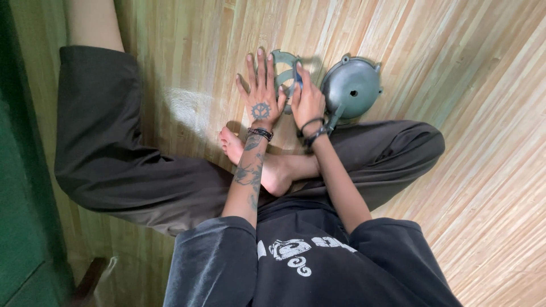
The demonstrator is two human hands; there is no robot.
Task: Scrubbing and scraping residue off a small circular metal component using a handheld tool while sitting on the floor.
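I sit cross-legged on a wooden floor. A flat grey metal part (282,67) with curved cut-outs lies in front of me. My left hand (260,94) rests flat on its left side, fingers spread and pointing away. My right hand (308,98) grips the same part at its right edge, fingers curled around it. Both wrists wear dark bracelets. Just to the right sits a round grey metal cover (351,86) with small lugs on its rim, touching or nearly touching my right hand.
My bare foot (267,165) and dark trouser legs (114,153) fill the floor below the hands. A green wall or panel (23,216) runs down the left edge. Light wooden floorboards (466,68) extend to the right and beyond the parts.
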